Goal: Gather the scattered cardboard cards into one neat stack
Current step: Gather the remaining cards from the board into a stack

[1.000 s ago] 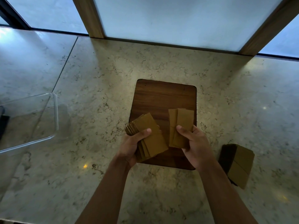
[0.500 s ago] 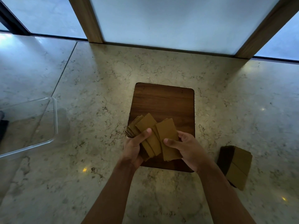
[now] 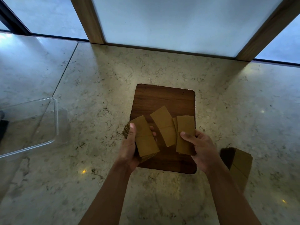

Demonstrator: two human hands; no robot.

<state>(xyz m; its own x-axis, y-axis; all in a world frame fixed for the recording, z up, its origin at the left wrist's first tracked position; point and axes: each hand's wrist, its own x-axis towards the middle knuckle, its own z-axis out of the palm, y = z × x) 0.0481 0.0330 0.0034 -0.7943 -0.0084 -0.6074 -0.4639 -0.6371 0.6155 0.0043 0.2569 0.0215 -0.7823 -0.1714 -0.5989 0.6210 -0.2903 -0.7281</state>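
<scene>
Basically mid-merge: left hand (image 3: 129,148) grips the main stack (image 3: 146,140), right hand (image 3: 200,148) pinches a few cards (image 3: 185,133).
Light, stiff, probably slippery; hold long edges. Loose card (image 3: 164,125) at 12 o'clock between them, another pile (image 3: 240,164) at 3 o'clock.

Marble counter (image 3: 162,67) below wood-framed window (image 3: 178,21)

No legible text or labels anywhere.

We see a marble counter (image 3: 162,65) carrying a wooden board (image 3: 164,98), a clear plastic container (image 3: 55,120) at left, and a cardboard stack (image 3: 241,164) at right.
</scene>
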